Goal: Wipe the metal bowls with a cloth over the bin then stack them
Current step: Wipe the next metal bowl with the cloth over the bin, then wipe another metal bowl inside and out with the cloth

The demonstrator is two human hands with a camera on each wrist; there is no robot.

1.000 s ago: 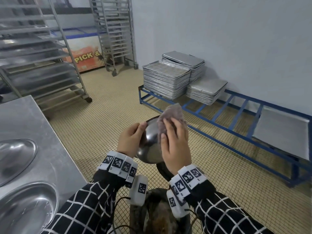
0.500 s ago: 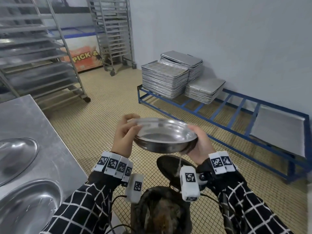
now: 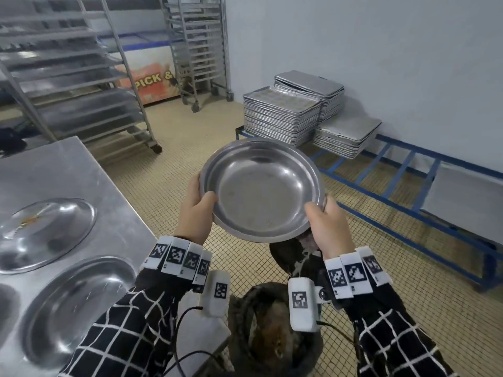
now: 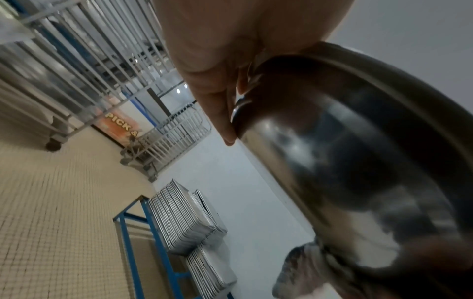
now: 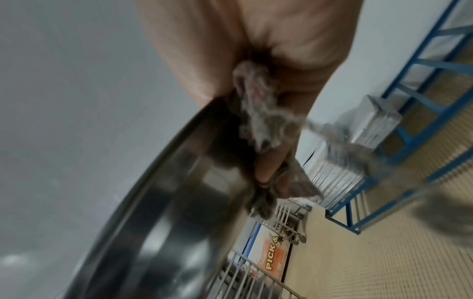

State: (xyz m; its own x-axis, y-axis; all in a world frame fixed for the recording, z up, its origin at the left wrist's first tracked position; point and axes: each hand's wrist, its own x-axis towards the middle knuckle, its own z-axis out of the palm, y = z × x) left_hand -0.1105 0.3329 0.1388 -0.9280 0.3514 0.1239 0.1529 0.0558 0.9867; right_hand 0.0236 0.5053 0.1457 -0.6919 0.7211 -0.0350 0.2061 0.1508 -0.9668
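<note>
Steel catches the light: the round shallow metal bowl (image 3: 262,189) is held face-up and tilted toward the wearer, above the dark bin (image 3: 275,336) at six o'clock. The left hand (image 3: 196,213) clamps the rim at about eight o'clock, thumb inside and fingers beneath. The right hand (image 3: 328,227) grips the rim at about four o'clock, thumb over the edge, with the frayed grey cloth (image 5: 258,123) bunched between its fingers and the bowl's underside. A second before, the bowl stood on edge with its back to the camera and the cloth pressed flat against that back; half a second ago it was turning level. Now the hollow faces up, so I judge the outside done and the inside either next or under inspection. A few faint specks seem to sit near the bottom, though I cannot be sure. The next move likely calls for freeing the cloth from under the rim and bringing it into the hollow, or else carrying the bowl to the upturned metal bowls (image 3: 79,300) on the steel table (image 3: 81,170) at nine o'clock.
</note>
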